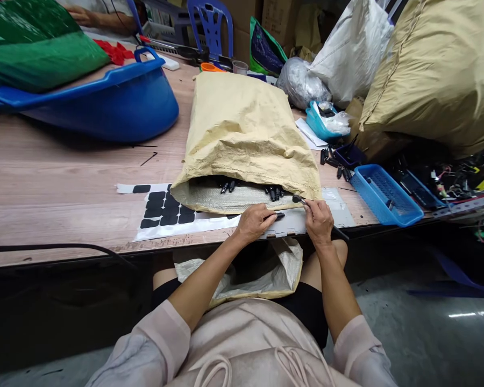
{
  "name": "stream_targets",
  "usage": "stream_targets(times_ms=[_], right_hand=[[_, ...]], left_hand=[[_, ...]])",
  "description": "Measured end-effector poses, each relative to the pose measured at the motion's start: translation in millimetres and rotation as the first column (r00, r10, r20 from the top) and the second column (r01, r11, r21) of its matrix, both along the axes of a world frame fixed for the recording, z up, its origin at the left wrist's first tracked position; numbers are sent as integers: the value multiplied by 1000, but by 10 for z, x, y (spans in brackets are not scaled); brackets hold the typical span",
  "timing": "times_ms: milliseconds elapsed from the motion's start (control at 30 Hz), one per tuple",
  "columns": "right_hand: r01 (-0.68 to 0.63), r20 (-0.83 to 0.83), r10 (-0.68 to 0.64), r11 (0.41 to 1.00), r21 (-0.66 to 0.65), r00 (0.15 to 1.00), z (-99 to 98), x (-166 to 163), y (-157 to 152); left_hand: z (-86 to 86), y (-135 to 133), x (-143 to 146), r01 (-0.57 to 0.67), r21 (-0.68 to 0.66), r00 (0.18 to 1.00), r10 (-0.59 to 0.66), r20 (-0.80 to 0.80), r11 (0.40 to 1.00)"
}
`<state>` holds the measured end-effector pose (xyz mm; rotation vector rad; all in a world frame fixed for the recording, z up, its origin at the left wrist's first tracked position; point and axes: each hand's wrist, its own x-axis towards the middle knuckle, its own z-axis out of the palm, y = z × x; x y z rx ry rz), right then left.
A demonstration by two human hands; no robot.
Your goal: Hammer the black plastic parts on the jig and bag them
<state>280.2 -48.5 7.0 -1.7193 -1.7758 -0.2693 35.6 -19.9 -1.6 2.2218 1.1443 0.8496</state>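
Observation:
My left hand (255, 221) is closed near the table's front edge, pinching a small flat black piece (279, 215) against a white backing sheet (290, 221). My right hand (319, 220) is closed round a thin black tool (300, 200), whose tip points toward the mouth of a tan woven sack (246, 134). Several small black parts (273, 191) lie inside the sack's open mouth. A sheet of black adhesive pads (163, 209) lies to the left of my hands.
A blue basin (116, 102) holding a green bag stands at the back left. A blue basket (385, 194) sits at the right edge, beside cables and clutter. Large sacks pile up at the back right. Another sack (262, 274) rests on my lap. Another person's arm (92, 19) shows far back.

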Motion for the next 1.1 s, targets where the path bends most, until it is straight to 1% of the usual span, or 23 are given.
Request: stream_targets(times_ms=[100,167,267,367,433,500,567,600,667,733,767,833,900,967,1033,1100], right_hand=[[-59,-81,60,998,26,995,154,-133,-181],[-127,-111,126,992,-3,986,239,-238,-302],[-191,-151,184,981,-31,971,339,-368,-449],[-229,-167,227,973,9,960,447,-432,-547],[-218,-154,225,974,66,962,505,-443,-592],[-173,-134,193,974,144,972,506,-443,-627],[-141,-109,165,969,201,980,428,-445,-652],[-143,-96,165,968,206,982,367,-448,-660],[-185,-52,192,976,117,980,241,-455,-664],[-185,-54,187,982,42,981,177,-464,-657],[-172,-71,174,985,27,982,184,-468,-651],[-142,-124,147,989,48,981,268,-477,-638],[-130,-170,145,987,100,975,390,-485,-624],[-129,-187,157,979,156,970,472,-496,-611],[-119,-174,152,976,184,973,463,-511,-607],[-105,-130,123,985,133,984,380,-524,-611]], left_hand=[[-28,7,-19,25,-8,1000,-25,18,1000],[-47,10,-32,46,-12,998,-46,32,999],[-65,16,-37,74,-13,997,-73,33,997],[-66,18,-28,89,-13,996,-89,23,996],[-60,16,-20,87,-13,996,-86,19,996],[-48,9,-16,80,-15,997,-79,21,997],[-33,1,-16,77,-15,997,-76,24,997],[-25,-3,-18,78,-14,997,-77,24,997],[-12,-7,-22,83,-8,996,-82,19,997],[-4,-9,-28,87,-3,996,-87,15,996],[-1,-9,-30,90,-3,996,-90,15,996],[0,-9,-33,93,-8,995,-93,22,996],[-3,-11,-35,89,-13,996,-88,28,996],[-6,-13,-35,80,-12,997,-79,22,997],[-9,-15,-34,75,-6,997,-75,13,997],[-12,-15,-32,78,-6,997,-78,13,997]])
